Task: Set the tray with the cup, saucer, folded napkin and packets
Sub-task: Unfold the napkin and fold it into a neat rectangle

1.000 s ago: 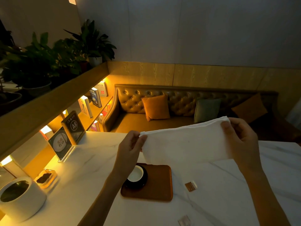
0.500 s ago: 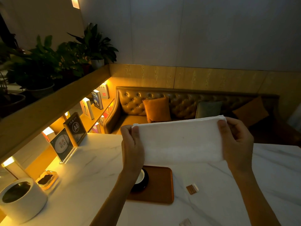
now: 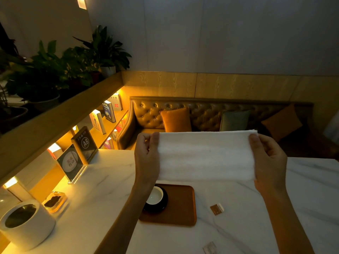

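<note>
Head view, marble table [image 3: 102, 191], brown tray [image 3: 181, 204], napkin [image 3: 205, 154] above, sofa [image 3: 146, 114] behind

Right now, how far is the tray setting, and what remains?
Done: the cup sits on its dark saucer on the brown tray. In hand: the left hand and the right hand pinch the ends of the white napkin, held up. Left: the napkin, the brown packet and the pale packet, both on the table, go onto the tray.

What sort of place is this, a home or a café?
Probably a café or lounge: a black A8 table-number sign stands on the white marble table, near a tufted brown leather sofa.
</note>
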Tool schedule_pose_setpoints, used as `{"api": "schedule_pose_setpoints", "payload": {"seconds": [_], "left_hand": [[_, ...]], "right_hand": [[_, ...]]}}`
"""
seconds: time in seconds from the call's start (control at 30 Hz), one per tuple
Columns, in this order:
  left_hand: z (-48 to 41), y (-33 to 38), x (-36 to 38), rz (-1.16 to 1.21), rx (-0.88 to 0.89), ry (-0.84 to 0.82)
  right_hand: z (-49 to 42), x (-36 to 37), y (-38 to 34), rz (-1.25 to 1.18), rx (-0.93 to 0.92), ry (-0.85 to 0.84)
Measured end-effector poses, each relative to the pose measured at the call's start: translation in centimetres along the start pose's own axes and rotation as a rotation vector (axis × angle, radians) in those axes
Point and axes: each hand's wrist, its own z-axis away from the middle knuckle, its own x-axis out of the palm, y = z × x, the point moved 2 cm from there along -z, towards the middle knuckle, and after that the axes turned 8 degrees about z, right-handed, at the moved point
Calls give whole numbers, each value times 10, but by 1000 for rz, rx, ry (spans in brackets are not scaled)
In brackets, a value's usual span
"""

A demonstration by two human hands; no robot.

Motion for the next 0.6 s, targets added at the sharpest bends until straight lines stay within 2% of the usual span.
{"api": "schedule_pose_setpoints", "payload": {"seconds": [0.23, 0.6], "left_hand": [[4, -20, 7, 19, -174, -45], [20, -47, 1, -2, -333, -95]], "right_hand": [[0, 2, 22, -1, 138, 6], [9, 6, 66, 85, 312, -42]]}}
